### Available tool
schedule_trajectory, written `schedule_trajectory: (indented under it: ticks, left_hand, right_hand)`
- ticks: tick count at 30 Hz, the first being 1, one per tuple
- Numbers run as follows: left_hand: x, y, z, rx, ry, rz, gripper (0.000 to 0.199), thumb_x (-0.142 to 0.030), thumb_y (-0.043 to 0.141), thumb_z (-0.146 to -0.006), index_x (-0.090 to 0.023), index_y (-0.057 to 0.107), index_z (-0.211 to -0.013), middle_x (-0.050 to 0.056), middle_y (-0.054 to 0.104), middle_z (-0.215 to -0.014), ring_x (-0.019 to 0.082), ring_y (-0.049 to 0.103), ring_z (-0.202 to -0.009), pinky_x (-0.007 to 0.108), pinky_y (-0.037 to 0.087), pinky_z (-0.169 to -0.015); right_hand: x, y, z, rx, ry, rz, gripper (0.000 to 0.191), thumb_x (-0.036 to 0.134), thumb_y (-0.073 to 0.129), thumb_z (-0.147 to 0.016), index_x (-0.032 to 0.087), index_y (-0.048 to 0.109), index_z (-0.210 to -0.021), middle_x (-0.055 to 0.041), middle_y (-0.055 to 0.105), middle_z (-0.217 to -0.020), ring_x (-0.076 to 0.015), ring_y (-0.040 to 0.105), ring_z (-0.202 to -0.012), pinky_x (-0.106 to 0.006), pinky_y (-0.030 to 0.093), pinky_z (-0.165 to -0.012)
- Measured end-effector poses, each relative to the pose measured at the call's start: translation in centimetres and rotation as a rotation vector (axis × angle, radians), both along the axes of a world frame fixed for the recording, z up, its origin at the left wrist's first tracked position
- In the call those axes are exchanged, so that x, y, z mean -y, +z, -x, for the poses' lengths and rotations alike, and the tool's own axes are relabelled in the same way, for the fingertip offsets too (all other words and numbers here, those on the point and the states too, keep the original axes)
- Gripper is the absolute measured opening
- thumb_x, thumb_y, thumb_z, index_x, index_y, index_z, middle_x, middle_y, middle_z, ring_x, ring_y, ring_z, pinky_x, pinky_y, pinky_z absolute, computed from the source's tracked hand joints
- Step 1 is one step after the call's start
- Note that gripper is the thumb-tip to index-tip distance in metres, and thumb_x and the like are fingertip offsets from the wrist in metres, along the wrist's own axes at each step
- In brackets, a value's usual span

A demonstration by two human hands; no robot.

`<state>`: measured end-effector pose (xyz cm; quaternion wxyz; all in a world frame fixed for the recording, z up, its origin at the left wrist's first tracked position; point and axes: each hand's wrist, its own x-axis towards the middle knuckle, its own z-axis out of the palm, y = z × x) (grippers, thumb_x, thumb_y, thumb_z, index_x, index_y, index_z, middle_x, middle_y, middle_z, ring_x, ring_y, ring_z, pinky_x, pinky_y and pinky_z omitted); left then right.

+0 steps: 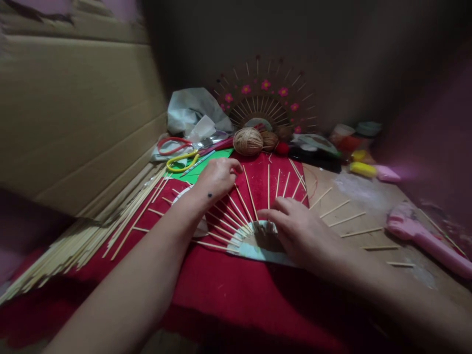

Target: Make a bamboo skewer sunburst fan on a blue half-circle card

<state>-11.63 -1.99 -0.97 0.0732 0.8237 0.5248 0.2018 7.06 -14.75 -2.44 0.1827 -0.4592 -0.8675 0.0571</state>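
Note:
A fan of thin wooden sticks (230, 211) spreads from a half-round, pale blue-patterned base (254, 253) on a red cloth (221, 290). My left hand (219, 177) is at the upper left of the fan, its fingers curled down by the outer ends of the sticks. Whatever is between those fingertips is hidden. Over the right part of the base reaches my right hand (295, 226), with its index finger stretched left across the sticks and the other fingers bent. It covers part of the base. A white round piece (180, 194) shows partly behind my left wrist.
Loose sticks (84, 241) lie in a pile at left beside a cardboard wall (81, 123). Scissors (182, 161), a green sheet (202, 167), a twine ball (248, 141) and a finished flowered fan (265, 86) are behind. A pink glue gun (424, 236) rests at right.

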Motion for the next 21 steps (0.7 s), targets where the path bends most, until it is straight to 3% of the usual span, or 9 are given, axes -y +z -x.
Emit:
schedule_trajectory:
  ticks: [4,9,21]
  left_hand:
    - [0.2,-0.5,-0.6,0.011,-0.153,0.022,0.030,-0.008,0.051,-0.075,-0.020,0.073,-0.092,0.005,0.068,-0.088,0.015,0.060,-0.082,0.024,0.045,-0.076]
    - [0.3,-1.4,-1.1,-0.143,-0.450,0.017,0.029,-0.006,0.053,-0.074,-0.023,0.073,-0.086,0.004,0.057,-0.085,0.015,0.055,-0.079,0.025,0.041,-0.071]
    - [0.0,-1.7,-0.9,-0.219,-0.474,0.025,0.015,-0.016,0.053,-0.078,-0.019,0.068,-0.079,0.004,0.051,-0.086,0.014,0.050,-0.072,0.026,0.038,-0.067]
  right_hand:
    - [-0.1,0.5,-0.4,-0.077,-0.027,-0.070,0.038,0.004,0.039,-0.079,0.009,0.061,-0.110,-0.0126,0.055,-0.092,-0.0215,0.049,-0.083,-0.037,0.044,-0.073]
    - [-0.2,0.3,-0.6,-0.048,0.014,-0.013,0.032,0.007,0.039,-0.083,0.012,0.068,-0.097,-0.0111,0.055,-0.086,-0.0210,0.048,-0.079,-0.036,0.043,-0.072]
    - [-0.3,-0.3,-0.3,0.029,0.039,0.032,0.031,0.006,0.045,-0.081,0.017,0.072,-0.092,-0.0102,0.056,-0.086,-0.0204,0.048,-0.078,-0.035,0.041,-0.072]
